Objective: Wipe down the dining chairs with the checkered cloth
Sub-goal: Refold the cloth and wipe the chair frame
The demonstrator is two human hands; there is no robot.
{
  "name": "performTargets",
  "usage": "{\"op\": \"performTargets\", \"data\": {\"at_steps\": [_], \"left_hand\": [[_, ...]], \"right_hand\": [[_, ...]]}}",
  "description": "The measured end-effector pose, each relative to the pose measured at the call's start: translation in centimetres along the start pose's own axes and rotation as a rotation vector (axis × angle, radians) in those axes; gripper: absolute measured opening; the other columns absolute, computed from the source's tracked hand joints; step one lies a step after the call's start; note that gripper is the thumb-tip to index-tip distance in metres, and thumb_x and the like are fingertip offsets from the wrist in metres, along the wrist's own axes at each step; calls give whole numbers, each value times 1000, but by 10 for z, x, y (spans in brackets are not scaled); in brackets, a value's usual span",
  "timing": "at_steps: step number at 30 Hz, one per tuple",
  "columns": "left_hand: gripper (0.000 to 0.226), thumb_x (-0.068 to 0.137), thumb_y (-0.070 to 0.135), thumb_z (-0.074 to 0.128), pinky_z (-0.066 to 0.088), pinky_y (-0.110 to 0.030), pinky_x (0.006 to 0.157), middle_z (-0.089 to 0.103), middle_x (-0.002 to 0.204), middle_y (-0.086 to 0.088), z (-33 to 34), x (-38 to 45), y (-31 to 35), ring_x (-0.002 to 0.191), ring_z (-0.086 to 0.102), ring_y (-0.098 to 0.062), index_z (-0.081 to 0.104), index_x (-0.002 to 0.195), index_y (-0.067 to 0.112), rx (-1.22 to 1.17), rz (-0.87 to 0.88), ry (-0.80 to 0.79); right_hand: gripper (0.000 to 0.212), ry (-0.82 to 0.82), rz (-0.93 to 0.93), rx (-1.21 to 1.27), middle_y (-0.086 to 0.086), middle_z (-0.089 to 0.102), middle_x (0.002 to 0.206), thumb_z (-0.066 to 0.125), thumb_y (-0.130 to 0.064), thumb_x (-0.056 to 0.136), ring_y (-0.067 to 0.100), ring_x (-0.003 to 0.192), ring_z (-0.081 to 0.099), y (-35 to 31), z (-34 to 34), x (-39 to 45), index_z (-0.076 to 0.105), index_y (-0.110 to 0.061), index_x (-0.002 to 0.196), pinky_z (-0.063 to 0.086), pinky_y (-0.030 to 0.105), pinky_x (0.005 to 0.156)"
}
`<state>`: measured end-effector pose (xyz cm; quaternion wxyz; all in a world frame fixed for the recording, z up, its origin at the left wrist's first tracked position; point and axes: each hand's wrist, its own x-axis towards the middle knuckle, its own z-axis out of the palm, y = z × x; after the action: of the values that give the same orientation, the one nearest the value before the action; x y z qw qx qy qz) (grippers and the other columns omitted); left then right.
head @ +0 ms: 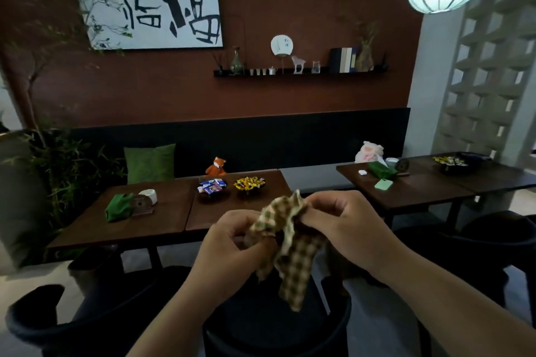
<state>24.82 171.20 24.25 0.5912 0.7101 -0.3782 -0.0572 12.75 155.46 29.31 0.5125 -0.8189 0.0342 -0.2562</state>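
A brown-and-cream checkered cloth (293,252) hangs bunched in mid-air between both hands, its loose end dangling down. My left hand (229,243) pinches its left edge with curled fingers. My right hand (348,226) grips the upper right part, thumb and fingers closed on the fabric. Directly below the cloth stands a dark round-seated dining chair (275,324). A second dark chair (66,319) curves at the lower left, and a third (499,238) sits at the right.
Behind the chairs stands a dark wooden table (174,211) with a folded green cloth, a white cup and two candy bowls. Another table (429,185) is at the right. A black bench with a green cushion and a toy fox lines the wall. Plants fill the left.
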Motion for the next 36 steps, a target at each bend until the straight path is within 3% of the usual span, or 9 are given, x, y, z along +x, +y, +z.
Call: {"op": "performTargets", "data": {"at_steps": [3,7,11,15,18,26,28,32,36], "left_hand": [[35,61,51,79,45,-30,95,61,129,12,-7,-3,-4,119,57,-4,70,88,30,-119,-35,-145],[23,74,35,79,54,-27,70,73,99,-5,-5,-2,-3,86,69,-17,71,94,29,-436,-164,-202],[55,66,45,84,55,-32,82,70,115,-8,-1,-2,1,105,68,-25,66,115,28,-430,-74,-308],[46,65,27,86,56,-30,79,72,106,-13,2,-6,9,100,69,-29,68,106,17,-457,-31,-307],[65,59,19,88,56,-32,78,71,106,-12,5,-8,9,100,69,-29,55,114,8,-476,-44,-344],[129,50,37,96,52,-27,94,54,124,26,24,-13,-2,121,55,-2,12,145,59,-170,100,-282],[117,55,39,93,51,-27,95,54,130,23,25,-12,-4,124,53,-2,22,147,53,-137,112,-279],[35,76,38,78,54,-24,82,72,109,1,30,-10,-3,104,67,-15,70,109,33,-312,92,-258],[17,87,29,69,55,-22,78,73,110,-1,25,-8,-6,105,68,-18,74,103,30,-570,-16,-168]], "right_hand": [[20,21,55,65,6,74,79,63,-27,89,24,81,69,2,6,0,76,-15,80,55,36,74],[17,16,49,48,-1,75,84,63,-32,88,16,82,70,2,12,-1,77,-23,86,58,33,77],[8,61,-40,-33,-7,74,83,69,-30,83,8,78,70,3,12,-3,75,-27,87,58,26,74],[8,216,-29,-97,-6,72,72,74,-32,79,9,68,68,6,11,-4,72,-25,76,58,27,65],[19,325,-38,-176,-7,69,64,73,-42,75,7,59,65,9,12,-6,69,-24,69,54,25,57],[14,456,-12,-237,-5,68,63,73,-27,80,7,59,64,16,6,-8,68,-19,70,54,25,57],[12,465,-6,-207,-5,68,66,70,-26,83,7,62,64,17,2,-9,68,-20,73,55,24,58],[11,371,-51,-78,-6,71,73,65,-32,87,6,66,66,14,-4,-13,67,-22,84,51,17,57],[13,235,-169,-39,-9,70,75,60,-32,87,-1,66,63,11,-7,-18,66,-20,90,45,8,58]]}}
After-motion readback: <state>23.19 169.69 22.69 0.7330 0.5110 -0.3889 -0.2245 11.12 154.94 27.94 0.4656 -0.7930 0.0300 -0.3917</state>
